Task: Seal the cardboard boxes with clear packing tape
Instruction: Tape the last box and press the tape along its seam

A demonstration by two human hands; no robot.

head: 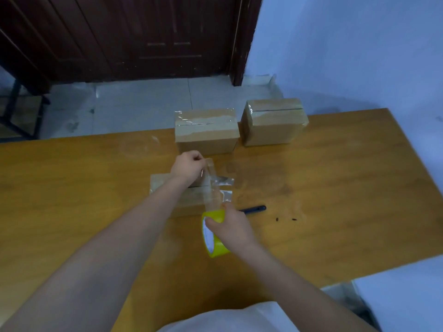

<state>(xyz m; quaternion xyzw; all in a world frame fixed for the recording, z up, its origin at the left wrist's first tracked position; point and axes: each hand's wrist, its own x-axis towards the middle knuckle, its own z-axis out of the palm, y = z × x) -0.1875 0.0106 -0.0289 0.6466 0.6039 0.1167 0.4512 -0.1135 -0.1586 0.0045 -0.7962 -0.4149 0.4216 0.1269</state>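
Note:
A small cardboard box [167, 188] lies in the middle of the wooden table [335, 200], partly hidden under my left forearm. My left hand [188, 165] pinches the free end of a clear tape strip [211, 188] above the box's far edge. The strip runs back to a yellow tape roll [214, 236], which my right hand [231, 226] grips just in front of the box. Two more cardboard boxes stand at the table's far edge, one [206, 133] in the middle and one [273, 123] to its right, both with clear tape over their top seams.
A dark pen-like tool [254, 209] lies on the table right of the roll, with two small dark specks [285, 219] beyond it. A dark wooden door [143, 37] and a tiled floor lie behind the table. A blue wall stands to the right.

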